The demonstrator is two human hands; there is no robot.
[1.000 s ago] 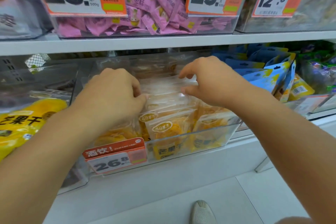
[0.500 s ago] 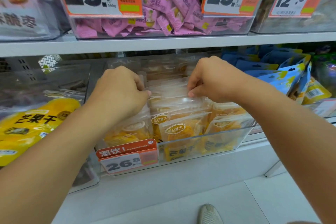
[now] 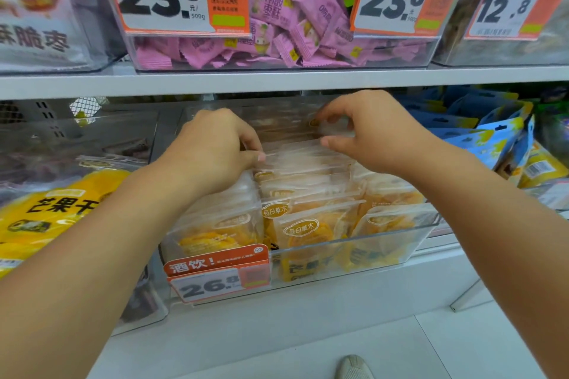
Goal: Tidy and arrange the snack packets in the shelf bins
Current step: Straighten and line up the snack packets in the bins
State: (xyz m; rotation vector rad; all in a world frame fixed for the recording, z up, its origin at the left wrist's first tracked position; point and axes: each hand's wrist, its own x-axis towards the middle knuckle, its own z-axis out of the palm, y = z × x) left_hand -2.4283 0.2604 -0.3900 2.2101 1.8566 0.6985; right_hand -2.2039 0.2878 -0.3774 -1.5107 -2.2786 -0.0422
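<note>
Both hands reach under the shelf edge (image 3: 277,81) into the clear bin (image 3: 400,243), with open room behind the packets. The left hand (image 3: 212,151) and right hand (image 3: 372,135) each keep a pinching grip on the clear tops of upright mango packets (image 3: 304,231).

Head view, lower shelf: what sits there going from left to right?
Yellow mango bag → left hand → clear bin of mango packets with right hand over it → blue pouches.

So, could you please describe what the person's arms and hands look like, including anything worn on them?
Both forearms are bare as far as the view shows: no sleeves, gloves, watch or bracelets. The left hand and right hand carry no rings that I can see, and the nails on the fingers look short and unpainted.
</note>
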